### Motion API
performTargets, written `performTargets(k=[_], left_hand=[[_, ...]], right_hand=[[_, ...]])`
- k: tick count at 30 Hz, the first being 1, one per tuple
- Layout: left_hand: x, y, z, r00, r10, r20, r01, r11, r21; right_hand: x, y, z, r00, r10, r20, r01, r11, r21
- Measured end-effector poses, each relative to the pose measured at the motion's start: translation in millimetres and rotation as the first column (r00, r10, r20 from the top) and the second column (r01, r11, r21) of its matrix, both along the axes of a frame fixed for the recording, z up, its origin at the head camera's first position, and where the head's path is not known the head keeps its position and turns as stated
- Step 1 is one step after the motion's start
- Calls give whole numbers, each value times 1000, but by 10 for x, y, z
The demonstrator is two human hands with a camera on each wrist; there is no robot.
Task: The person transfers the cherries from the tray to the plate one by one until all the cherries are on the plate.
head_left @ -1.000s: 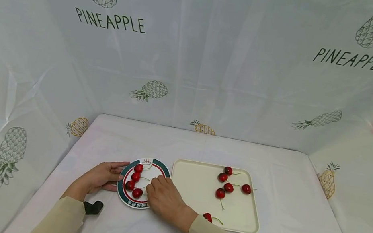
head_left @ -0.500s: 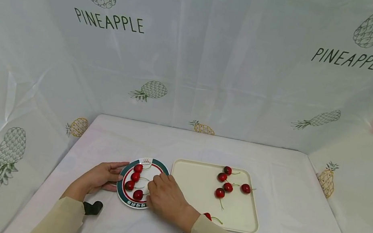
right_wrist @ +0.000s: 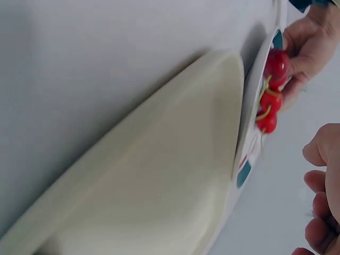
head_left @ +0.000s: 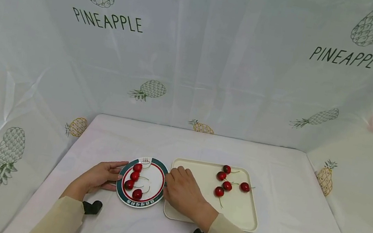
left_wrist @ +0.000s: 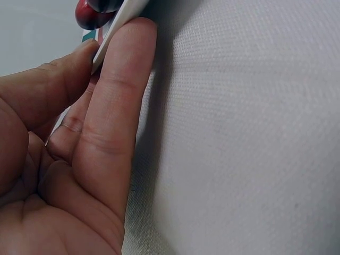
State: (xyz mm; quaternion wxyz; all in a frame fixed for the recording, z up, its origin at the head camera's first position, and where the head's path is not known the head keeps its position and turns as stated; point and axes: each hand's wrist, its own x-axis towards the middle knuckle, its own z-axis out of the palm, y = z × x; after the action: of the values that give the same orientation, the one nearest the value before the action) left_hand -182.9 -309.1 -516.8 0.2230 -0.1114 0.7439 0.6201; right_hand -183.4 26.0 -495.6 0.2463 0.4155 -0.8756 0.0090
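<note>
My left hand (head_left: 100, 178) pinches the left rim of a small round plate (head_left: 163, 170) with a green band. In the left wrist view the thumb (left_wrist: 69, 71) lies on top of the plate's edge and a finger (left_wrist: 114, 106) lies beneath it. Several red cherries (head_left: 134, 176) with stems sit along the plate's left and lower part. Over the left side of the cream tray (head_left: 196, 167) hovers my right hand (head_left: 184, 191), its fingers loosely bent. The right wrist view shows a gap between its thumb and fingers, with nothing held.
Several more cherries (head_left: 227, 186) lie in the right half of the tray, which stands right beside the plate. A white cloth (head_left: 132, 230) covers the table. Behind rises a pale curtain (head_left: 209, 67) printed with pineapples.
My right hand has moved right, off the plate and over the tray, uncovering the lowest cherry's stem. The tray's front cherry is now hidden behind the right arm. The left hand keeps its hold.
</note>
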Motion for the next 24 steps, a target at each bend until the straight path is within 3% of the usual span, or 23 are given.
performTargets(k=[7,17,24], left_hand=[[8,11,11,1000,0,-2,0,1000,-17],[-3,27,16,1000,-6,-1,6,1000,-20],[-1,31,21,1000,-2,11,2,1000,-24]], right_hand=[[-2,375,68,999,-36,37,36,999,13],[-27,974,49,998,-6,-69,4,1000,-30],[52,1276,98,999,-20,-35,20,1000,-7]])
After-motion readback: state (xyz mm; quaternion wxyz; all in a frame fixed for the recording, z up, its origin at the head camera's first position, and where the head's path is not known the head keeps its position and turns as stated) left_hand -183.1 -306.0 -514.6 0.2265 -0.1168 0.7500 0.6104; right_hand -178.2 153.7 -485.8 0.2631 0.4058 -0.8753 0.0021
